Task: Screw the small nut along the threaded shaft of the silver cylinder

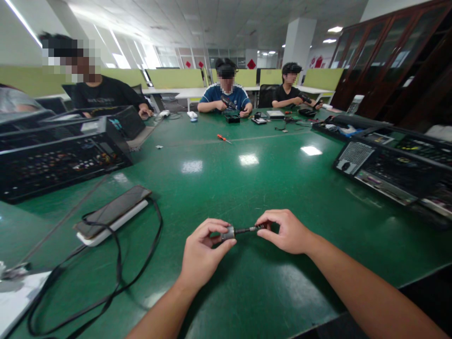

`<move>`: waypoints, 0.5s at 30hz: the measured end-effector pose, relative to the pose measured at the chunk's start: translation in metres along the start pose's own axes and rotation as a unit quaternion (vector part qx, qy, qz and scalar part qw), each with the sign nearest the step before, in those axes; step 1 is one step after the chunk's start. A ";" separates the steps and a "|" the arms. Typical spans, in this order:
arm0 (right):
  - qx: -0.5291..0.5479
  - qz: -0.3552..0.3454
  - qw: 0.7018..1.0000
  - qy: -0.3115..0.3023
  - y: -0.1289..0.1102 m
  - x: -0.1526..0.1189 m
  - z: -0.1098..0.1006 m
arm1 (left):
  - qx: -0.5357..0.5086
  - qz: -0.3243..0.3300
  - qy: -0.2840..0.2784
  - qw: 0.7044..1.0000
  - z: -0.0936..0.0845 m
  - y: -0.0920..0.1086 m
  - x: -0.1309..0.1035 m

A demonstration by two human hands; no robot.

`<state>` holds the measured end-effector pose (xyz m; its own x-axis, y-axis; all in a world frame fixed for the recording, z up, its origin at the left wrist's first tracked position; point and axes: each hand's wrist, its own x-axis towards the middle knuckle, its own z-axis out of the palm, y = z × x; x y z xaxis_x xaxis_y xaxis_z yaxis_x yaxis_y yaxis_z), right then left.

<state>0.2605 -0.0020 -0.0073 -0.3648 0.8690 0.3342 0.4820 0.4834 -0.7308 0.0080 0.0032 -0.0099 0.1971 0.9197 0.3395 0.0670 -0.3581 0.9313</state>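
Note:
Above the green table, my left hand (pixel 206 249) grips a short grey metal cylinder (pixel 228 233) between thumb and fingers; it resembles a small motor. A thin dark shaft (pixel 243 230) reaches from the cylinder toward my right hand (pixel 284 230). At the shaft's far end, the thumb and fingertips of that hand pinch a small dark ridged piece (pixel 260 227). Whether this piece is fixed to the shaft or only touches it, I cannot tell. My fingers partly hide both ends.
On the left lies a phone (pixel 115 210) on a white power strip (pixel 113 226), with a looping black cable (pixel 120 263). Open computer cases stand left (pixel 63 160) and right (pixel 388 165). An orange screwdriver (pixel 222 138) lies ahead. Several people work across the table (pixel 282 174).

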 end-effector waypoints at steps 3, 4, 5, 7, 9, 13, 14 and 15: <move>0.000 -0.003 1.000 0.000 0.000 0.000 0.000 | -0.002 -0.001 -0.001 1.000 0.000 -0.001 0.000; 0.000 -0.004 1.000 0.000 0.000 0.000 0.000 | -0.003 -0.002 -0.001 1.000 0.000 -0.001 0.000; -0.001 -0.004 1.000 -0.001 0.000 0.000 0.000 | -0.003 -0.003 0.000 1.000 0.000 -0.001 0.000; -0.002 -0.003 1.000 -0.003 0.000 0.000 0.000 | -0.002 -0.004 0.000 1.000 -0.001 -0.001 0.000; -0.002 -0.003 1.000 -0.006 0.000 0.000 0.000 | 0.001 -0.004 0.000 1.000 -0.001 -0.001 -0.001; -0.002 -0.003 1.000 -0.007 0.001 0.000 -0.002 | 0.004 -0.003 -0.003 1.000 -0.001 -0.004 -0.001; -0.004 -0.003 1.000 -0.007 0.001 0.000 -0.002 | 0.004 -0.004 -0.003 1.000 -0.001 -0.004 -0.001; -0.005 -0.002 1.000 -0.008 0.001 0.000 -0.002 | 0.004 -0.004 -0.004 1.000 -0.001 -0.005 -0.001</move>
<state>0.2627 -0.0009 -0.0067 -0.3794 0.8651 0.3282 0.4886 0.4885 -0.7229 0.0065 0.0045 -0.0146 0.2039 0.9212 0.3313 0.0755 -0.3522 0.9329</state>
